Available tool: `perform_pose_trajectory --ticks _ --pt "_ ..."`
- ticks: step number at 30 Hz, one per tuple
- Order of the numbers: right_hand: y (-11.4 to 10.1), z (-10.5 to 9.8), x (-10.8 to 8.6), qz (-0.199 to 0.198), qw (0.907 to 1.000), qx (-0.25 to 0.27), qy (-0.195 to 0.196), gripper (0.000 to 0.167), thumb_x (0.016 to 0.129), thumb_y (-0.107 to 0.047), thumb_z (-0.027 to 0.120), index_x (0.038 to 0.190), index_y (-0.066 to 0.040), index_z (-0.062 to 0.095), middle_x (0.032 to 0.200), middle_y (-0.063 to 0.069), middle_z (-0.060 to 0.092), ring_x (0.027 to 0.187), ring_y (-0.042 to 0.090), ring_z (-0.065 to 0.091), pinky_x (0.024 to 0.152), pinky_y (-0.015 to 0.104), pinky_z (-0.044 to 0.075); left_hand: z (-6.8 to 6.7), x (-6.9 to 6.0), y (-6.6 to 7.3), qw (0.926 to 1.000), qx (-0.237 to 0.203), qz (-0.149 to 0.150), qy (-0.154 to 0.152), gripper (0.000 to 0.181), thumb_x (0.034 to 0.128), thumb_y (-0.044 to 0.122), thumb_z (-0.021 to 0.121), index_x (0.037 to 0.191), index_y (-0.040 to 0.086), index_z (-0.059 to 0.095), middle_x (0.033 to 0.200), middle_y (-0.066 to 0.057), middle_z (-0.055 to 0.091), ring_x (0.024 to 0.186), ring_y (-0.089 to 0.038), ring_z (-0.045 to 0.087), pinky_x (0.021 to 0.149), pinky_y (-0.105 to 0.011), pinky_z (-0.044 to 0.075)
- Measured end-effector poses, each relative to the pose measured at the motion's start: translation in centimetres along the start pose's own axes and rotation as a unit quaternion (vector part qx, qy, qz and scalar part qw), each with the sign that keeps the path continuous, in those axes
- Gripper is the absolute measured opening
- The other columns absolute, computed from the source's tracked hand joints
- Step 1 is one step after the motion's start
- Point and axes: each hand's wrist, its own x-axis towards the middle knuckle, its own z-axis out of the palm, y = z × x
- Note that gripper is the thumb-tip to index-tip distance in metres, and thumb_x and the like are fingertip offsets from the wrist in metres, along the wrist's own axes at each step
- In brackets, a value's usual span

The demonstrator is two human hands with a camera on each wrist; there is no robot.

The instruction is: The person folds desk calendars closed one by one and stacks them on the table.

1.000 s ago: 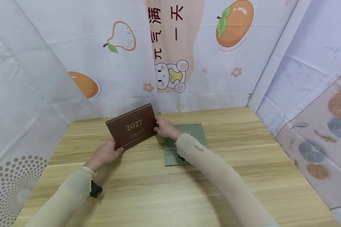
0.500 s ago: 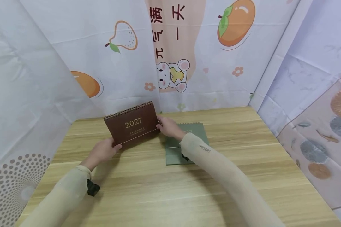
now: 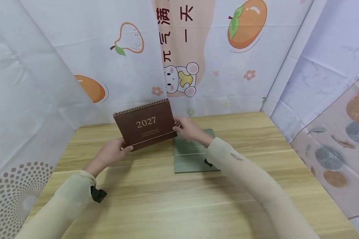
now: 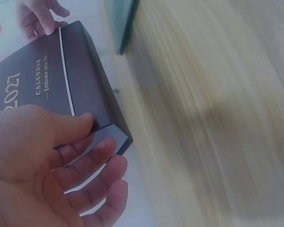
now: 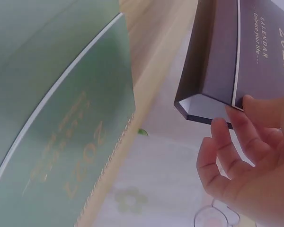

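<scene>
A brown 2027 desk calendar (image 3: pixel 146 124) with a ring-bound top edge is tilted, held between both hands above the back left of the table. My left hand (image 3: pixel 112 152) pinches its lower left corner, thumb on the front cover. At the right side edge, my right hand (image 3: pixel 191 129) pinches it between thumb and fingers. The right wrist view shows the open end of the calendar's folded base beside those fingers. A green desk calendar (image 3: pixel 194 162) is on the table, partly hidden behind my right hand and sleeve.
The wooden table (image 3: pixel 155 205) ends against a printed curtain (image 3: pixel 227 86) at the back. More hanging cloth closes in the left and right sides. A dark strap piece (image 3: pixel 98 194) hangs from my left sleeve.
Both hands have lifted the brown calendar and carried it slightly to the right. It stays gripped at both sides. The green calendar has not moved.
</scene>
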Motion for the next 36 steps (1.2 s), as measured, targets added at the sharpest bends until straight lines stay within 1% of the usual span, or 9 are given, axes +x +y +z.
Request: perform_pose_trajectory --ticks 4,8,12,18,21,24,28,32,36 --pt "0.5 -1.7 -1.9 -0.014 0.9999 0.007 0.003 0.014 0.103 -0.01 0.061 0.112 -0.001 0.063 0.102 0.011 0.07 0.089 0.021 0.065 0.08 0.035 0.053 0.0 0.2 1.3 0.9999 -0.008 0.015 0.0 0.025 0.101 0.026 0.064 0.107 0.003 0.069 0.096 -0.01 0.071 0.081 -0.023 0.067 0.067 -0.041 0.052" --pt "1.3 -3.2 -4.0 -0.042 0.9986 0.029 0.011 0.018 0.1 -0.004 0.063 0.117 0.003 0.065 0.097 0.011 0.07 0.087 0.024 0.066 0.073 0.035 0.054 0.5 0.7 2.5 0.9981 -0.038 0.048 0.0 0.02 0.1004 0.023 0.065 0.102 0.003 0.069 0.091 -0.008 0.072 0.077 -0.02 0.068 0.065 -0.039 0.054" --pt "2.2 -4.6 -5.8 -0.05 0.9973 0.052 0.016 0.02 0.099 -0.001 0.064 0.118 0.003 0.066 0.097 0.01 0.07 0.086 0.026 0.067 0.07 0.034 0.053 1.2 1.4 3.7 0.9952 -0.066 0.071 -0.008 0.019 0.1005 0.022 0.065 0.103 0.003 0.069 0.091 -0.007 0.071 0.075 -0.017 0.067 0.065 -0.036 0.054" --pt "3.1 -6.5 -7.9 -0.04 0.9976 0.052 0.023 0.025 0.098 -0.003 0.066 0.122 0.004 0.066 0.097 0.011 0.071 0.087 0.023 0.067 0.071 0.035 0.052 1.5 2.2 5.3 0.993 -0.091 0.075 -0.01 0.02 0.1006 0.026 0.066 0.089 0.009 0.064 0.094 -0.006 0.07 0.075 -0.016 0.065 0.062 -0.035 0.05" --pt "3.6 -7.3 -8.6 -0.048 0.997 0.056 0.027 0.021 0.098 -0.004 0.066 0.118 0.003 0.067 0.094 0.009 0.071 0.084 0.021 0.066 0.07 0.033 0.051 1.4 2.5 6.1 0.9922 -0.098 0.077 -0.002 0.024 0.1006 0.028 0.066 0.085 0.011 0.06 0.094 -0.005 0.069 0.077 -0.017 0.065 0.063 -0.035 0.05" --pt "4.2 -8.1 -9.4 -0.049 0.9967 0.059 0.024 0.016 0.099 -0.004 0.064 0.114 0.002 0.067 0.093 0.009 0.072 0.084 0.02 0.066 0.072 0.033 0.051 1.3 2.8 6.9 0.9899 -0.109 0.091 0.004 0.024 0.1005 0.029 0.067 0.085 0.012 0.06 0.094 -0.004 0.069 0.079 -0.018 0.066 0.066 -0.036 0.05" --pt "5.3 -8.7 -10.9 -0.036 0.9964 0.076 0.016 0.011 0.1 -0.005 0.063 0.109 0.002 0.067 0.09 0.01 0.073 0.081 0.018 0.066 0.069 0.031 0.052 1.6 3.1 7.8 0.9826 -0.132 0.131 0.002 0.021 0.0998 0.025 0.068 0.084 0.013 0.062 0.092 -0.002 0.069 0.077 -0.016 0.065 0.067 -0.035 0.052" --pt "5.9 -9.0 -12.3 -0.012 0.9956 0.093 -0.006 0.012 0.101 -0.007 0.063 0.108 0.001 0.068 0.09 0.009 0.073 0.081 0.018 0.066 0.067 0.031 0.054 1.9 2.7 8.3 0.9731 -0.166 0.16 -0.006 0.014 0.0981 0.021 0.07 0.087 0.014 0.066 0.092 0.0 0.068 0.079 -0.015 0.065 0.068 -0.034 0.054" --pt "6.0 -9.1 -13.2 0.013 0.9946 0.102 -0.015 0.021 0.101 -0.01 0.063 0.119 0.002 0.067 0.094 0.009 0.073 0.085 0.022 0.066 0.069 0.031 0.054 2.3 2.3 8.7 0.9651 -0.197 0.173 -0.004 0.01 0.0965 0.017 0.072 0.088 0.013 0.067 0.093 -0.001 0.066 0.081 -0.017 0.067 0.07 -0.036 0.056"
